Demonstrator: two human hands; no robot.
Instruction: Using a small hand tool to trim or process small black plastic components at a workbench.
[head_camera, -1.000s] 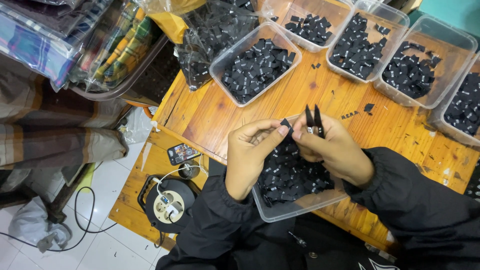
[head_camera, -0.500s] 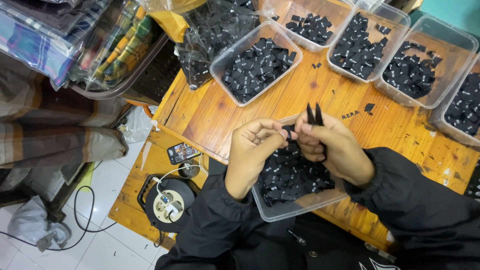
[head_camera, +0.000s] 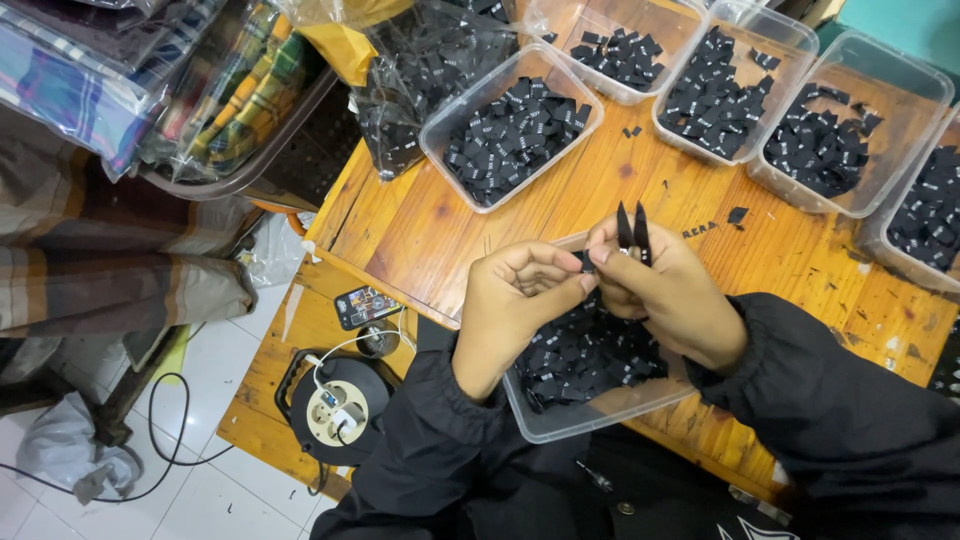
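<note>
Over the near edge of the wooden table (head_camera: 420, 230), both hands meet above a clear plastic tub (head_camera: 600, 415) that sits partly off the edge, pulled against the person's lap.

Head view, only view. Right hand (head_camera: 660, 295) closed around small black scissors (head_camera: 630, 228); two pointed blades stick up past the knuckles, slightly parted, tips away from the body. Grip is tight, thumb and forefinger pinched forward. Left hand (head_camera: 515, 300) curled, fingertips pressed to the right hand's thumb; it seems to pinch a small black label between them, though the piece itself is hidden by the fingers. Held high and close to the eyes, likely because the pieces are tiny.

Directly beneath both hands: the tub, filled with loose black woven labels (head_camera: 580, 355) bearing white marks. Sitting under the work, it catches whatever drops.

Beyond the fingertips: a row of similar clear tubs, one straight ahead of the left hand (head_camera: 510, 125), more past the right hand (head_camera: 720, 95), each holding sorted black labels. A few stray labels (head_camera: 738, 214) lie on the bare wood just beyond the scissors.

Left of the left hand, lower down: a wooden bench (head_camera: 290, 330) with a cable reel (head_camera: 335, 410) and a small phone-like gadget (head_camera: 365, 305). Farther left, bagged plaid cloth (head_camera: 230, 95) in a tray.

Black sleeves on both arms.
</note>
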